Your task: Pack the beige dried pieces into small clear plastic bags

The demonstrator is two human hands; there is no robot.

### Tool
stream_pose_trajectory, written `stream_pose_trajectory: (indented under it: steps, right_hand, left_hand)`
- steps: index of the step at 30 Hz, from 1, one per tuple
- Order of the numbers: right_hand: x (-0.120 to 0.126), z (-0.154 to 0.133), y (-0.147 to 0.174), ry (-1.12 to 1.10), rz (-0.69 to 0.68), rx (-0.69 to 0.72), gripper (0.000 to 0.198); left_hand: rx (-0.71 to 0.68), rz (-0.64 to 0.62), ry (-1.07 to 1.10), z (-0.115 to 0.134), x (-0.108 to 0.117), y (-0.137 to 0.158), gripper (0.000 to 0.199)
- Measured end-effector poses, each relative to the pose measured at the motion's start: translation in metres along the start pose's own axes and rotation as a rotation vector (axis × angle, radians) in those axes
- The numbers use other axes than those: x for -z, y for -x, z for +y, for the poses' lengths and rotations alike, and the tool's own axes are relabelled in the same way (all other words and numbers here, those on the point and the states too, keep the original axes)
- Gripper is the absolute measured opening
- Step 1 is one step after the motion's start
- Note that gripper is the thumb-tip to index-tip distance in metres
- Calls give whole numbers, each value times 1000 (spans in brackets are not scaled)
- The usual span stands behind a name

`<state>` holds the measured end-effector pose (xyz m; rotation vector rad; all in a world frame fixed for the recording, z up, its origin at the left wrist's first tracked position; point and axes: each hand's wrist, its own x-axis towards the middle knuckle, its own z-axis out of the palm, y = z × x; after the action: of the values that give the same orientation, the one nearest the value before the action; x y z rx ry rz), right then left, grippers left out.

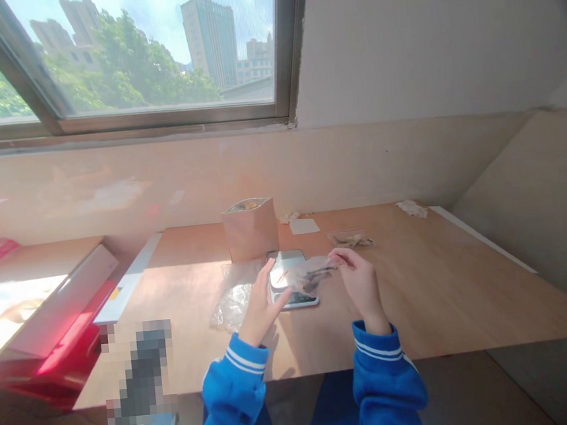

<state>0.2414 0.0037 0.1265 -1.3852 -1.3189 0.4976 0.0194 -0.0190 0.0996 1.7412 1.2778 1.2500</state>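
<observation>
A small clear plastic bag with dark, thin pieces inside hangs above a kitchen scale. My right hand pinches the bag's right end between thumb and fingers. At the bag's left side is my left hand, its thumb and fingers spread apart; whether it touches the plastic I cannot tell. Part of the scale's silver plate and dark display is hidden behind the bag and my left hand. Crumpled clear plastic lies left of the scale.
An open brown paper bag stands behind the scale. Farther back are a white paper, a clear bag of brownish pieces and a crumpled tissue. A red stool and another table are at left.
</observation>
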Motion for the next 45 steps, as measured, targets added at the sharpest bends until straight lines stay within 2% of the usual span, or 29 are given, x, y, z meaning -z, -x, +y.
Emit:
stream_pose_trajectory:
  steps: [3, 4, 6, 8, 10, 12, 15, 17, 20, 24, 30, 35, 39, 43, 45]
  right_hand:
    - [-13, -19, 7, -175, -110, -1, 29]
    - [-19, -20, 9, -206, -126, -4, 29]
    - [-29, -20, 12, -201, -104, 11, 26]
    - [-39, -20, 14, -128, -29, 78, 21]
    - [-47, -22, 18, -57, -19, 155, 16]
    - [-55, -27, 24, -61, -167, 181, 13]
    - [-65, -38, 36, -149, -497, 181, 14]
    - [-72, -43, 43, -174, -592, 183, 17]
    - [-78, -46, 46, -177, -594, 171, 18]
    - [-78, -48, 42, -247, -628, 135, 18]
    - [-73, -47, 40, -242, -608, 117, 28]
    - [-70, -45, 39, -251, -625, 133, 24]
    - [-70, -52, 41, -160, -545, 137, 23]
    - [-75, -52, 44, -83, -459, 92, 23]
    - [-74, -44, 40, -17, -328, 43, 24]
  left_hand:
    - [35, -89, 56, 16, 2, 3, 34]
    - [69, -106, 65, 17, 2, 5, 31]
    - [172, -91, 98, 15, 3, 8, 37]
    - [285, -27, 181, 12, 1, 10, 40]
    - [346, 58, 270, 11, 0, 12, 40]
    - [355, 163, 324, 12, -1, 11, 40]
    - [349, 288, 376, 15, 0, 8, 41]
    - [340, 335, 401, 14, 2, 7, 39]
    - [323, 341, 433, 8, 3, 9, 37]
    - [291, 236, 460, 3, 2, 11, 35]
    - [242, 201, 309, 12, 1, 10, 34]
    - [212, 183, 215, 15, 6, 12, 32]
    - [133, 151, 152, 17, 8, 10, 36]
    - [127, 135, 108, 18, 8, 9, 38]
    - [136, 144, 87, 16, 10, 11, 37]
